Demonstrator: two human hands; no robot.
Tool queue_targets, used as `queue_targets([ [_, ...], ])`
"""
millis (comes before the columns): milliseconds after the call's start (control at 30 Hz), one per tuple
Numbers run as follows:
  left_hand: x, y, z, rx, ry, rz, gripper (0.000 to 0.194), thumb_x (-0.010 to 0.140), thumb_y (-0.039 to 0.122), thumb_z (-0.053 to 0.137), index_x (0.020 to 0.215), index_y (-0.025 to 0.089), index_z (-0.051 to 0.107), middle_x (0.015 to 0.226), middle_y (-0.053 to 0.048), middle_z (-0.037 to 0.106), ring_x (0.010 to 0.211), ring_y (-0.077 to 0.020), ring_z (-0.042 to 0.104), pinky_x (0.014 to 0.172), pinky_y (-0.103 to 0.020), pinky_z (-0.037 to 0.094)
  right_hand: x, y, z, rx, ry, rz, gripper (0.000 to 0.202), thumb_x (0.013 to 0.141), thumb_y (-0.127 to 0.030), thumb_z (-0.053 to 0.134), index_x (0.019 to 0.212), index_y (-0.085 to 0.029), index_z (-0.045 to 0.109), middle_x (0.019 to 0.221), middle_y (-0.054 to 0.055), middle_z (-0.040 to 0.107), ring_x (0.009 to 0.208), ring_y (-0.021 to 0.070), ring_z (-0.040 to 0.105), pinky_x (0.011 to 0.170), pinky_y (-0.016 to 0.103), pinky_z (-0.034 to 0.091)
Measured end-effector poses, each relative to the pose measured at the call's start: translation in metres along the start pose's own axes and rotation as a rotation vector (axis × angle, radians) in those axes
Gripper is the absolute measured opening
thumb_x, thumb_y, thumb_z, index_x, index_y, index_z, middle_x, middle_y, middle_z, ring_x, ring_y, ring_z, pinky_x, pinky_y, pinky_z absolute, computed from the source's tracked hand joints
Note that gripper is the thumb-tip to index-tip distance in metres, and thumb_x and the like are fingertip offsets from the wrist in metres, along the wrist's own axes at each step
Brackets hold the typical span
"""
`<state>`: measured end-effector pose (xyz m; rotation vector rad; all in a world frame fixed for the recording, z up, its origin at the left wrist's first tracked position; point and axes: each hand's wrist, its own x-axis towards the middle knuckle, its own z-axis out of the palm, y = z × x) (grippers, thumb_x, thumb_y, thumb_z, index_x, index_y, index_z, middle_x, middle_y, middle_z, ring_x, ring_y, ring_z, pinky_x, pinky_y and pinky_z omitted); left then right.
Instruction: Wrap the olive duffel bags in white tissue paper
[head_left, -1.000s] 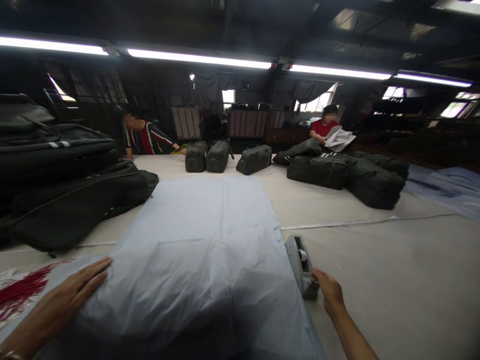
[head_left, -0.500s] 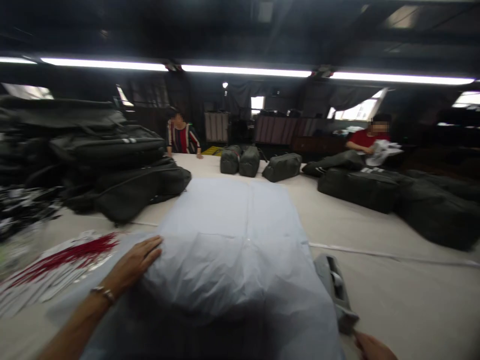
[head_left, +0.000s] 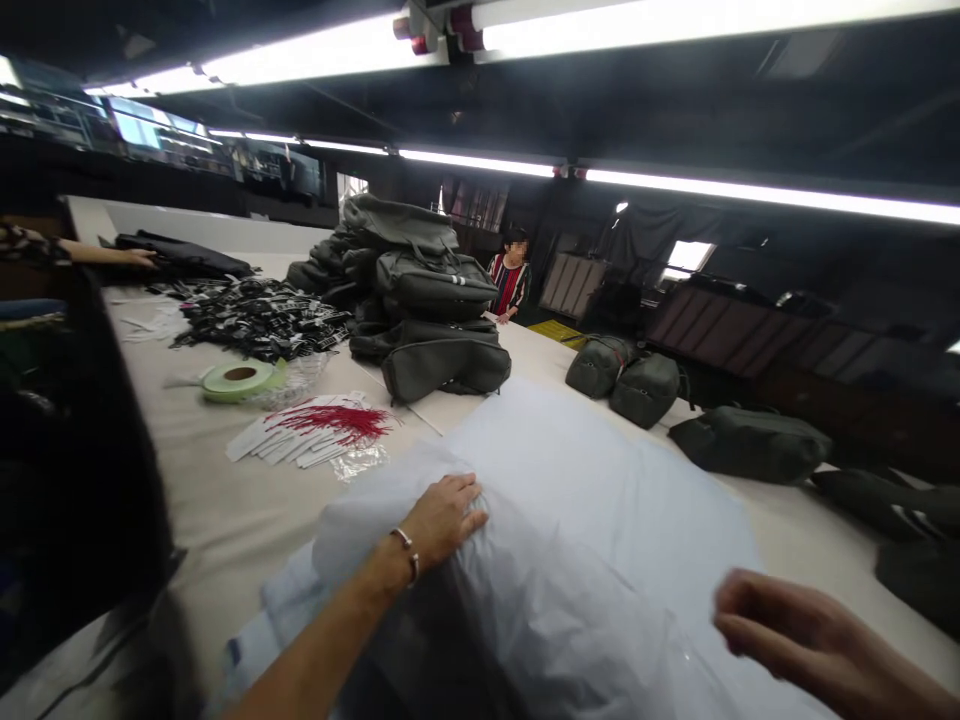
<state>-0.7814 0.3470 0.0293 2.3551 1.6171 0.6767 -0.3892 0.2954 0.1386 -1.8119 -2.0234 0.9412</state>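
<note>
A large translucent whitish plastic bag [head_left: 555, 590] lies across the table in front of me, with something dark under its near part. My left hand [head_left: 448, 518], wearing a bracelet, grips the upper left part of this bag, fingers bent over the bunched film. To the right, my right hand [head_left: 802, 630] hovers above the plastic bag, slightly blurred. Its thumb and curled fingers are apart, and I see nothing between them. White hang tags with red strings [head_left: 322, 430] lie just beyond my left hand.
Dark green bags [head_left: 439, 290] are piled at the back left, and more [head_left: 750, 445] line the right. A pale green tape roll [head_left: 238, 380] lies near a heap of black-and-white tags [head_left: 262, 315]. A person [head_left: 510, 275] stands behind the table; another's arm [head_left: 105, 255] reaches in at left.
The view has swung left. My right hand has come up from the lower right edge, away from the grey tape dispenser, which is out of sight now. My left hand stays on the plastic bag.
</note>
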Motion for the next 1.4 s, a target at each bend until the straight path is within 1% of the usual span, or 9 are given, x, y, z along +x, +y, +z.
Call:
queue_targets([
  [133,0.0,0.003,-0.002,-0.017,-0.026,-0.043,0.041,0.089,0.032,0.061,0.126,0.014,0.057,0.137,-0.013,0.054,0.125,-0.0279,0.049,0.106,-0.044,0.043,0.083,-0.135,0.033,-0.067,-0.483,-0.254,0.018,0.072,-0.036,0.07,0.07,-0.02,0.065,0.065,-0.003,0.059,0.062,0.0125,0.05,0.054,0.023,0.037],
  [267,-0.003,0.003,0.002,-0.062,-0.009,-0.059,0.047,0.086,0.033,0.066,0.128,0.014,0.055,0.139,-0.013,0.052,0.127,-0.029,0.048,0.107,-0.045,0.042,0.171,-0.177,0.078,-0.221,-0.741,-0.292,0.023,0.065,-0.037,0.076,0.074,-0.017,0.068,0.06,-0.006,0.06,0.056,0.0095,0.049,0.047,0.02,0.031],
  [533,-0.008,0.0,0.005,-0.087,-0.002,-0.049,0.052,0.086,0.038,0.066,0.131,0.016,0.053,0.14,-0.011,0.051,0.128,-0.0278,0.048,0.11,-0.044,0.041,0.264,-0.157,0.122,-0.451,-0.902,-0.327,0.025,0.059,-0.038,0.082,0.071,-0.019,0.07,0.062,-0.005,0.063,0.059,0.0126,0.054,0.048,0.022,0.034],
  [667,-0.01,-0.001,0.007,-0.058,-0.015,-0.036,0.058,0.087,0.044,0.063,0.135,0.018,0.048,0.144,-0.01,0.048,0.13,-0.0277,0.046,0.109,-0.045,0.041,0.274,-0.138,0.126,-0.481,-0.736,-0.448,0.065,0.05,-0.049,0.087,0.107,-0.025,0.067,0.089,0.0,0.068,0.078,0.0209,0.059,0.064,0.027,0.043],
  [767,-0.011,-0.004,0.007,-0.004,-0.016,-0.007,0.059,0.086,0.043,0.063,0.136,0.016,0.047,0.143,-0.012,0.048,0.129,-0.0289,0.048,0.107,-0.045,0.043,0.288,-0.11,0.13,-0.266,-0.83,-0.4,0.107,0.049,-0.054,0.088,0.141,-0.026,0.042,0.127,0.008,0.056,0.097,0.0255,0.059,0.084,0.033,0.047],
  [867,-0.011,-0.011,0.01,0.057,0.052,0.065,0.059,0.086,0.047,0.062,0.134,0.015,0.049,0.14,-0.014,0.051,0.126,-0.0288,0.051,0.105,-0.042,0.046,0.3,-0.08,0.136,0.118,-1.034,-0.271,0.116,0.058,-0.068,0.078,0.149,-0.022,0.023,0.149,0.016,0.033,0.118,0.0291,0.051,0.097,0.037,0.044],
  [1067,-0.006,-0.037,0.053,0.248,0.339,0.237,0.027,0.098,0.024,0.043,0.119,0.017,0.057,0.12,-0.007,0.067,0.103,-0.0178,0.065,0.086,-0.027,0.056,0.299,-0.046,0.169,0.357,-1.094,-0.192,0.107,0.057,-0.069,0.078,0.144,-0.022,0.037,0.147,0.015,0.039,0.133,0.0331,0.039,0.106,0.038,0.038],
  [1233,0.005,-0.039,0.06,0.308,0.464,0.217,0.021,0.096,0.026,0.047,0.109,0.023,0.062,0.11,-0.003,0.072,0.088,-0.016,0.069,0.071,-0.025,0.059,0.335,-0.003,0.166,0.308,-0.673,-0.164,0.093,0.056,-0.065,0.077,0.134,-0.022,0.053,0.135,0.016,0.054,0.119,0.0347,0.053,0.097,0.041,0.048],
  [1400,-0.011,-0.004,-0.001,0.161,0.356,0.228,0.042,0.092,0.042,0.05,0.134,0.044,0.047,0.122,0.0,0.065,0.114,-0.0218,0.061,0.091,-0.038,0.058,0.331,0.046,0.064,0.152,0.121,-0.161,0.059,0.039,-0.068,0.079,0.085,-0.031,0.075,0.105,0.01,0.071,0.097,0.0373,0.064,0.086,0.044,0.055],
])
